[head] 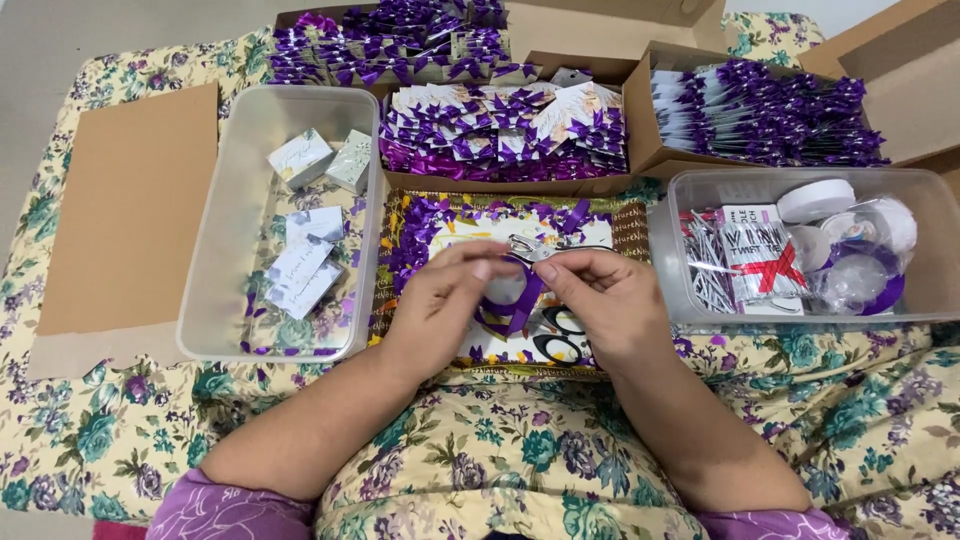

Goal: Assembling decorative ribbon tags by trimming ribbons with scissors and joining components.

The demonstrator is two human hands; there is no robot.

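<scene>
Purple ribbon (510,300) pinched in both hands' fingers (470,272) above floral cloth (880,420), boxes around.

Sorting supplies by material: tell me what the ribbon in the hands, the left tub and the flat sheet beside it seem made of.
Purple ribbon: looks like satin or glossy synthetic; it shines and loops softly.
Left tub: clear, slightly frosted plastic; the floral cloth shows through its walls.
Flat sheet: plain brown cardboard, matte, like the boxes behind.

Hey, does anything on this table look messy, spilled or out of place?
Mostly tidy. Purple ribbon scraps are strewn loosely over the tray in front of the hands, and a few lie inside the clear plastic bin on the left among tilted small cards. The bows stay packed in their boxes.
</scene>
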